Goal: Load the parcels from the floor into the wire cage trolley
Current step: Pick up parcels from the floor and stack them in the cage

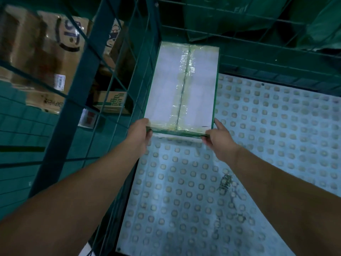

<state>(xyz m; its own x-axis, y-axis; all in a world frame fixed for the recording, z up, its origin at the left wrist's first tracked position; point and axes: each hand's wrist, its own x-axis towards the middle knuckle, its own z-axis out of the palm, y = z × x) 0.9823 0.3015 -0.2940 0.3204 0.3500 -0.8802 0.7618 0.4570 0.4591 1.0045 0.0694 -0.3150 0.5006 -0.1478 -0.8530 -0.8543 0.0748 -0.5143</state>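
A white taped parcel with green edges lies flat in the far left corner of the wire cage trolley, on its studded white floor. My left hand grips the parcel's near left corner. At the near right corner my right hand holds the edge, thumb along the parcel's right side. Both arms reach down into the cage.
Outside the cage's left wall, brown cardboard boxes and a smaller box sit stacked on the floor. Green bags hang behind the back mesh. A small scrap of debris lies on the cage floor.
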